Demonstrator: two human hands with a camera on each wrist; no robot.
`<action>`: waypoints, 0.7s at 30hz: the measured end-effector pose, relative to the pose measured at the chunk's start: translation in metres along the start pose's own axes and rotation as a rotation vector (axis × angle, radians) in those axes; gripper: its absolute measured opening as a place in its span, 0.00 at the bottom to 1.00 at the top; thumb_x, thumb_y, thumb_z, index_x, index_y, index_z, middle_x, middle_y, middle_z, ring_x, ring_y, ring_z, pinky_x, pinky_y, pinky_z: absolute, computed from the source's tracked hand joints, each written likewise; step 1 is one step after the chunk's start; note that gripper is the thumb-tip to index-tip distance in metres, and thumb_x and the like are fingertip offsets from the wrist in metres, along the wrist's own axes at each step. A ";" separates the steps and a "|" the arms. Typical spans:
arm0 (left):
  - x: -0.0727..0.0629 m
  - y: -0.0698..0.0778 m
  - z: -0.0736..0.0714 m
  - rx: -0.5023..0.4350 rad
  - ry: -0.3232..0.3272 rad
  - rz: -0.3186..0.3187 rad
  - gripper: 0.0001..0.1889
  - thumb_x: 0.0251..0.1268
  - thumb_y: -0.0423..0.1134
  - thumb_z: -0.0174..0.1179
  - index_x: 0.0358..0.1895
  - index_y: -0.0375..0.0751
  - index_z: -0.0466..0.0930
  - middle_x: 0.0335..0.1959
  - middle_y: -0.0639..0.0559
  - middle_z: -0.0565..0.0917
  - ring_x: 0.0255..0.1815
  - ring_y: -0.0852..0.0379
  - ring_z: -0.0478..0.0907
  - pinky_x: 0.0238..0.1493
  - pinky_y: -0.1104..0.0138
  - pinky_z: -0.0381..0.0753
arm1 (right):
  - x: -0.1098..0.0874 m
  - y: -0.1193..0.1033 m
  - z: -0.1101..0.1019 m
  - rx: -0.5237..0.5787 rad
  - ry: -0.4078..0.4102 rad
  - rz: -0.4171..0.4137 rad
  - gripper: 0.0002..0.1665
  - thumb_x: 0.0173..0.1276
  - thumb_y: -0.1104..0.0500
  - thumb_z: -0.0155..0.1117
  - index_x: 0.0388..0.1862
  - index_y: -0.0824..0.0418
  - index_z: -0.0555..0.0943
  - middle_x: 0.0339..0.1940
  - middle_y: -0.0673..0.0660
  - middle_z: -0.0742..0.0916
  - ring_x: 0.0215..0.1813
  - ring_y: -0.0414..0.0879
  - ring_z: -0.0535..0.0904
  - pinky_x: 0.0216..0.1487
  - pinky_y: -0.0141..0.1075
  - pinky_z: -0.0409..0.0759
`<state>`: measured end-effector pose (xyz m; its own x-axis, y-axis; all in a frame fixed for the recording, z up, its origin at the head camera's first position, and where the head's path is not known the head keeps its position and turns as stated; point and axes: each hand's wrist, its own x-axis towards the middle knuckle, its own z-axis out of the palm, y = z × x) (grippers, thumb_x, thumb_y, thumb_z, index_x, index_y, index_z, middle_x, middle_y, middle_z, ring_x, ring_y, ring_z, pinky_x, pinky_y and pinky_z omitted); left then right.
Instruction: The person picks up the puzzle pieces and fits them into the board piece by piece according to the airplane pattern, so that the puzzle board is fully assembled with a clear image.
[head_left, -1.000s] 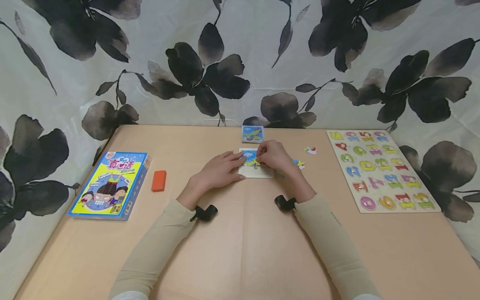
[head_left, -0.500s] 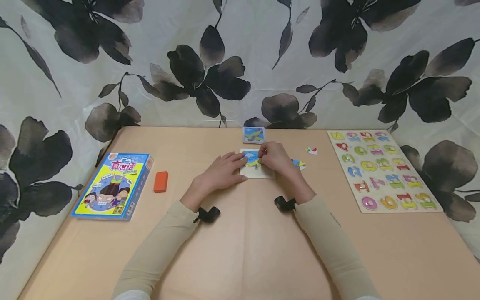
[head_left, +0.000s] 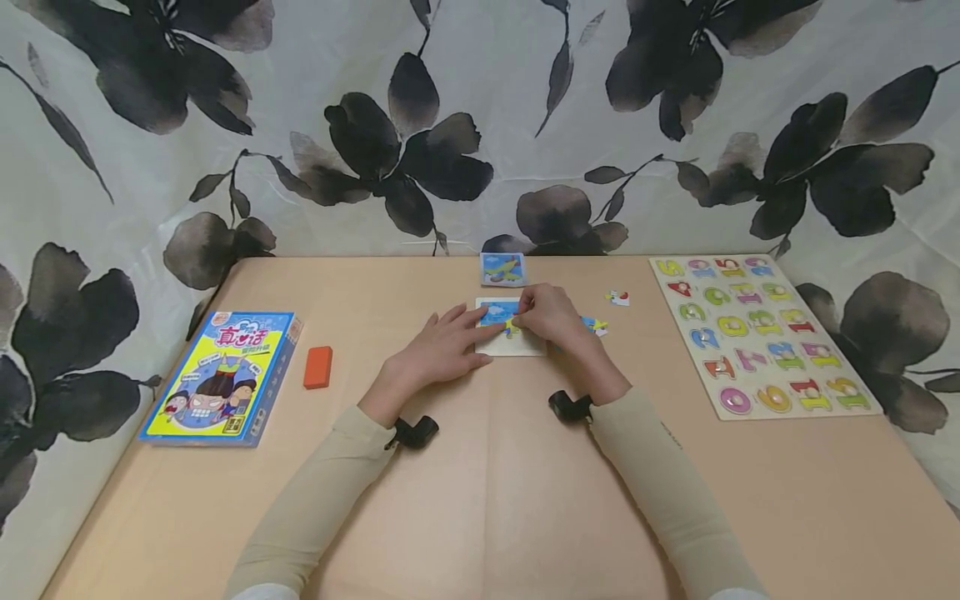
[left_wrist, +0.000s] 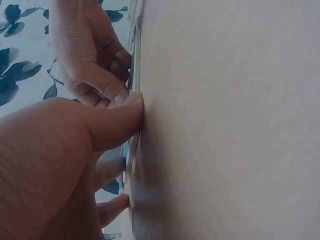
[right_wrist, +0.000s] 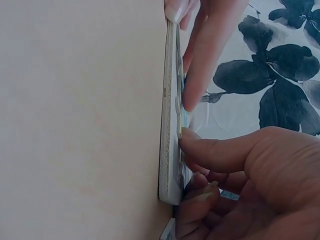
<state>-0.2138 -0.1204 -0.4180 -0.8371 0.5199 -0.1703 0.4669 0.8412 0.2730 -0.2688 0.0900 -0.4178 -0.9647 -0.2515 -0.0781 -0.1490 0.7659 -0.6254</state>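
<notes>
A small white-bordered jigsaw board [head_left: 525, 347] with a blue and yellow picture lies flat at the middle of the table. My left hand [head_left: 441, 343] reaches over it from the left, fingers spread and straight on the picture, thumb at the near edge. From the right, my right hand [head_left: 551, 315] pinches a puzzle piece low over the board; the fingers mostly hide this piece. In the right wrist view, the right thumb [right_wrist: 210, 152] meets the board's surface close to a left fingertip. Loose puzzle pieces [head_left: 597, 326] lie partly behind the right hand.
Behind the board stands a small blue picture card [head_left: 503, 269]. Another loose piece [head_left: 618, 297] lies to its right. A yellow-blue game box [head_left: 221, 379] and an orange block [head_left: 318, 367] are on the left; a large letter sheet [head_left: 757, 337] is on the right.
My left index finger has shifted to the right and nearer over the picture, toward the right hand. The right hand keeps its pinch at about the same spot on the board.
</notes>
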 end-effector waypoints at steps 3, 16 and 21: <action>0.000 0.000 -0.001 0.011 -0.004 0.004 0.30 0.74 0.57 0.51 0.77 0.67 0.58 0.83 0.53 0.51 0.83 0.40 0.45 0.75 0.34 0.48 | 0.000 0.001 -0.001 0.004 -0.004 -0.007 0.09 0.61 0.58 0.72 0.27 0.60 0.80 0.26 0.53 0.81 0.32 0.48 0.74 0.29 0.34 0.68; -0.001 0.000 -0.003 -0.043 0.003 -0.002 0.29 0.73 0.55 0.54 0.76 0.66 0.61 0.82 0.51 0.51 0.83 0.40 0.44 0.75 0.32 0.46 | -0.001 0.007 -0.017 0.114 -0.145 -0.003 0.05 0.66 0.60 0.66 0.34 0.62 0.82 0.30 0.55 0.80 0.30 0.47 0.73 0.28 0.33 0.71; -0.001 0.002 -0.003 -0.049 -0.002 -0.006 0.29 0.74 0.56 0.53 0.76 0.66 0.61 0.82 0.52 0.51 0.83 0.39 0.44 0.75 0.33 0.46 | -0.006 0.017 -0.031 0.124 -0.155 -0.007 0.08 0.67 0.61 0.64 0.42 0.63 0.83 0.33 0.57 0.80 0.30 0.47 0.74 0.27 0.33 0.74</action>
<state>-0.2128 -0.1195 -0.4148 -0.8394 0.5150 -0.1736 0.4470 0.8360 0.3183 -0.2722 0.1233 -0.4039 -0.9173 -0.3518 -0.1864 -0.1181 0.6876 -0.7164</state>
